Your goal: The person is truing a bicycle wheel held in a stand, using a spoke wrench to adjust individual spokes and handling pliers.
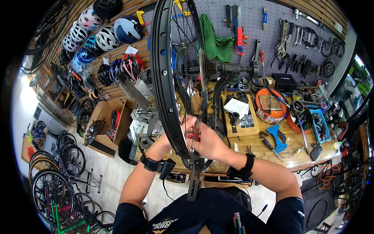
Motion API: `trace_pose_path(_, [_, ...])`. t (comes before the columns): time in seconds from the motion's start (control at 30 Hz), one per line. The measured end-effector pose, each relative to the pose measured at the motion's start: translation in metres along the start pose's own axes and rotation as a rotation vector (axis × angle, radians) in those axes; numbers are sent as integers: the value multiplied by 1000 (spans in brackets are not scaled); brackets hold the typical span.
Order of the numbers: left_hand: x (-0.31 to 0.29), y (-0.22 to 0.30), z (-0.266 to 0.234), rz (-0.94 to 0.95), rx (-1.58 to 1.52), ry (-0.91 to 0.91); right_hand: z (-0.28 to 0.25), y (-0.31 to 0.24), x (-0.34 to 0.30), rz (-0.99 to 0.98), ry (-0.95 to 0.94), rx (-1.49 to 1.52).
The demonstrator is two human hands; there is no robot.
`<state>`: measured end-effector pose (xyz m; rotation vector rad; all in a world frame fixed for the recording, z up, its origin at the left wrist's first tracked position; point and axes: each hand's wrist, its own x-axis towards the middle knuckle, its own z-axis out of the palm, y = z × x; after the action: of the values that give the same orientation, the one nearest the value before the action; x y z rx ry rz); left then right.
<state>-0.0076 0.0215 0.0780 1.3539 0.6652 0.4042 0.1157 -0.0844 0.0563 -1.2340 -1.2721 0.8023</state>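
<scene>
A black-rimmed bicycle wheel (pixel 159 74) stands upright in front of me, without a tyre, mounted in a dark truing stand (pixel 223 91). Its cassette (pixel 209 69) shows to the right of the spokes. At the lower part of the wheel, my right hand (pixel 211 143) closes its fingers on a small red spoke wrench (pixel 193 137) among the spokes. My left hand (pixel 188 123) reaches behind the rim, which covers part of it. Its fingertips are pinched together by the spokes, close to the right hand; what they grip is hidden.
On the wooden bench lie an orange round container (pixel 272 104), a cardboard tray of parts (pixel 243 128), a blue-handled tool (pixel 277 138), a screwdriver (pixel 271 148) and a blue basket (pixel 320 124). Tools and a green cloth (pixel 216 39) hang on the pegboard. Helmets line the left wall; bicycles stand lower left.
</scene>
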Motion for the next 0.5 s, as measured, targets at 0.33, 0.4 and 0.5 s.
trace_pose_path(0.33, [-3,9,-7,39,149,-51,-31,-9,20,531,-653,783])
trace_pose_path(0.4, [-3,14,-6,39,143,-86,-43,-13,18,512,-697,691])
trace_pose_path(0.5, [2,9,-10,16,173,-111,-48,-11,27,434,-739,296])
